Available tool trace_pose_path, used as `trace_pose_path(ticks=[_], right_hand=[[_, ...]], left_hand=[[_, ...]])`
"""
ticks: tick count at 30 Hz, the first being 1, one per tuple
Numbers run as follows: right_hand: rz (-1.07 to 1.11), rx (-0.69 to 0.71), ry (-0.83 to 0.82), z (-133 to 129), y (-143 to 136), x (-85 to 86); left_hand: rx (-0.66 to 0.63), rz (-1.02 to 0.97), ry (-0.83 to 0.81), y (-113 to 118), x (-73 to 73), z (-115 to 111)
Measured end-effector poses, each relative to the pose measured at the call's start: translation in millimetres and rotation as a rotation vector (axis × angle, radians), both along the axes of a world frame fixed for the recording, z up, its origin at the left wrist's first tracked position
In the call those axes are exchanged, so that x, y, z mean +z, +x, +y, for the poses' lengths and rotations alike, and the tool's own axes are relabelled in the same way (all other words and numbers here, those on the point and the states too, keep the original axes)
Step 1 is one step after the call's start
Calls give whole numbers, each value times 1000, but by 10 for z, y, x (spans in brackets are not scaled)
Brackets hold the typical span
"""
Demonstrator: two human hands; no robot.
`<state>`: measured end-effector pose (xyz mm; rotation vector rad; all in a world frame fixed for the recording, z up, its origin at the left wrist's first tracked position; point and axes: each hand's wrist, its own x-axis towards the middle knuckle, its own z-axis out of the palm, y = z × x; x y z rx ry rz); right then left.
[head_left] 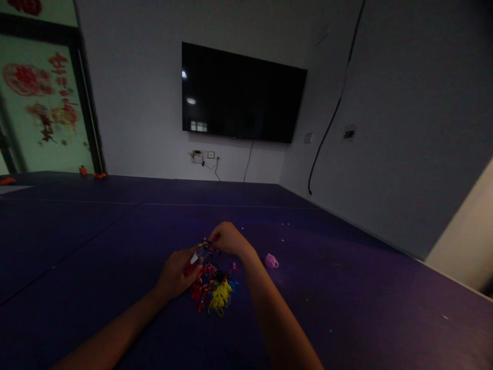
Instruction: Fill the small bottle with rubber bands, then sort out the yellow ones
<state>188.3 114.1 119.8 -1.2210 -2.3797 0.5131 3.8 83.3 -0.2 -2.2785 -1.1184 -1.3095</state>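
My left hand point(179, 272) is wrapped around a small clear container point(197, 258), which lies tilted with its far end up toward the right hand. Colourful elastic bands point(204, 245) bunch at that end. My right hand point(228, 239) has its fingers pinched together on some of these bands; which ones I cannot make out. Just below both hands, a pile of loose elastic bands point(221, 296) in yellow, red, pink, blue and black lies on the purple surface point(127, 246). To the right of my right wrist is a pink lid-like piece with a loop point(271, 261).
Small white specks dot the purple surface. A television point(242, 95) hangs on the far wall, with sockets and cables point(210, 155) under it. A black cable point(327, 131) hangs down the right wall. Orange objects point(83, 170) sit near the door at the left.
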Motion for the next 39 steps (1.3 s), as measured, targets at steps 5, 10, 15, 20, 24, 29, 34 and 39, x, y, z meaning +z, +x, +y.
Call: trace_pose_path(ticks=[5, 10, 15, 20, 24, 29, 34, 39], right_hand=[[-27, -21, 82, -1, -16, -29], [-26, -52, 99, 38, -63, -70], [-20, -61, 92, 75, -94, -110], [-2, -2, 65, 38, -42, -65], [-4, 71, -8, 5, -3, -13], [-12, 78, -20, 19, -17, -26], [13, 74, -29, 40, -35, -58], [61, -7, 5, 63, -64, -121]], left_hand=[[-1, 9, 11, 1, 16, -15], [-7, 16, 11, 0, 4, -4], [-3, 26, 34, -2, -10, 11], [11, 0, 16, -7, 0, 4], [-2, -6, 11, -10, 4, 0], [-14, -11, 5, -15, -14, 25], [-25, -3, -15, -16, -16, 25], [-28, 6, -47, -9, 0, -1]])
